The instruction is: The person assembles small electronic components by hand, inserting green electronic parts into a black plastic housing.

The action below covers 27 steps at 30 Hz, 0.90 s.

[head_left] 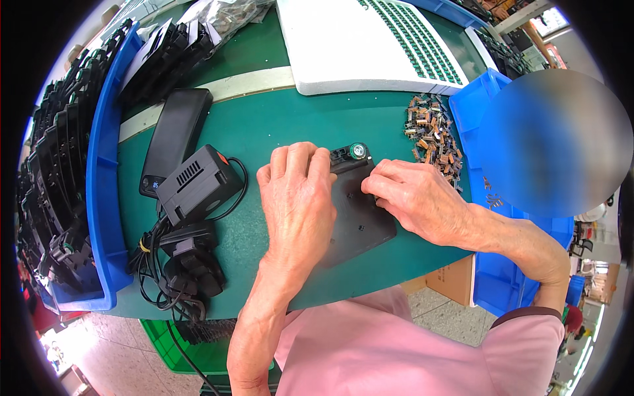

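A flat black plastic panel (362, 228) lies on the green work surface in front of me, a small round silver-and-green part (357, 151) at its far end. My left hand (297, 195) is closed over the panel's left side, its bent fingertips near the far end. At the right edge my right hand (419, 198) is closed, thumb and fingers pressed together close to the panel. Anything small between those fingertips is hidden from view.
Small brown-and-silver parts (432, 135) lie heaped at the right, beside blue bins (472, 109). A white foam tray (350, 49) holds rows of green pieces. At left are a black battery-shaped device (198, 185), cables (148, 264) and a blue crate (105, 171) of black parts.
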### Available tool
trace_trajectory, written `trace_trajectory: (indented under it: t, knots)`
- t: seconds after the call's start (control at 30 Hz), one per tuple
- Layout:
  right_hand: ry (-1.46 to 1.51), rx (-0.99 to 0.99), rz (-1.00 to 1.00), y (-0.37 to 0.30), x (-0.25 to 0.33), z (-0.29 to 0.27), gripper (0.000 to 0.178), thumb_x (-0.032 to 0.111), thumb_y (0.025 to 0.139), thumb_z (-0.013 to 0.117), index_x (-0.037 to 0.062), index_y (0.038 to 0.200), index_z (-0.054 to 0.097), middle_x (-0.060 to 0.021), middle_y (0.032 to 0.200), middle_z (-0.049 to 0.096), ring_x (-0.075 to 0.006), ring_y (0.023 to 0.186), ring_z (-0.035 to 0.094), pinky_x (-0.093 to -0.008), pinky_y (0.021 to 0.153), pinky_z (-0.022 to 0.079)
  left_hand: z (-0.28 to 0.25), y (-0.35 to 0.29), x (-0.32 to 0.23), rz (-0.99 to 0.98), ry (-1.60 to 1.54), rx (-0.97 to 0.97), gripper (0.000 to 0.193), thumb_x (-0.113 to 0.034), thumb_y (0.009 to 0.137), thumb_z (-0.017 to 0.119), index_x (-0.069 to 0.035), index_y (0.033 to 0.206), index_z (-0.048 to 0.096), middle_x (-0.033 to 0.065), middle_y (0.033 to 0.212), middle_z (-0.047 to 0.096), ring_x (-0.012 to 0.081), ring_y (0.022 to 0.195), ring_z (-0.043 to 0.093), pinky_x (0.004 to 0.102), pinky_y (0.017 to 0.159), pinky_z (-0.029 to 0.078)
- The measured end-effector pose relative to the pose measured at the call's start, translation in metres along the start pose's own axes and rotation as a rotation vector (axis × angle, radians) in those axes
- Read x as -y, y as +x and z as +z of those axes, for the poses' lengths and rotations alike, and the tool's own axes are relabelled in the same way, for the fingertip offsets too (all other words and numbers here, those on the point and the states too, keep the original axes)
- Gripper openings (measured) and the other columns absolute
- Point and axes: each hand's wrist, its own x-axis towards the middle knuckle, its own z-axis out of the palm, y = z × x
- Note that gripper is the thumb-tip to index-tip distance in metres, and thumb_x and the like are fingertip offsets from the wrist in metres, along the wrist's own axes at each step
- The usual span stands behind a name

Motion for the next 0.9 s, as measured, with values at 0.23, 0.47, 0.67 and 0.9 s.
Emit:
trace_trajectory:
  t: [0.23,0.47,0.67,0.9]
  knots:
    - [0.044,-0.002,0.088,0.003,-0.001,-0.003,0.021,-0.005,0.073,0.063,-0.0007,0.092,0.055,-0.0163,0.089,0.054,-0.0387,0.08,0.061,-0.047,0.064,0.049,-0.002,0.002,0.001,-0.005,0.004,-0.021,0.031,0.0,0.076,0.072,-0.001,0.105,0.062,0.0088,0.109,0.057,0.0276,0.102,0.053,0.0419,0.084,0.041]
    - [0.13,-0.062,0.136,0.013,-0.005,-0.007,0.02,-0.002,0.075,0.068,0.0017,0.092,0.059,-0.0147,0.088,0.058,-0.0372,0.077,0.062,-0.0452,0.065,0.05,-0.005,0.004,0.009,0.012,0.016,-0.036,0.031,0.0,0.075,0.073,0.0,0.105,0.062,0.0088,0.108,0.058,0.0286,0.102,0.053,0.042,0.084,0.041]
    - [0.089,-0.301,0.219,0.008,-0.019,-0.031,0.028,0.006,0.075,0.074,0.0041,0.102,0.065,-0.0133,0.098,0.063,-0.0346,0.087,0.064,-0.042,0.077,0.053,-0.007,0.017,-0.007,0.05,-0.056,-0.008,0.032,-0.001,0.075,0.07,-0.002,0.106,0.062,0.0107,0.107,0.059,0.0307,0.102,0.054,0.0427,0.084,0.042]
    - [-0.002,-0.148,0.072,0.026,-0.016,-0.001,0.047,0.01,0.073,0.077,0.0042,0.117,0.06,-0.0129,0.104,0.061,-0.0339,0.1,0.057,-0.0433,0.086,0.05,-0.017,0.001,0.003,0.073,-0.072,0.004,0.029,-0.003,0.077,0.067,-0.001,0.105,0.062,0.013,0.107,0.06,0.0341,0.101,0.054,0.044,0.085,0.041]
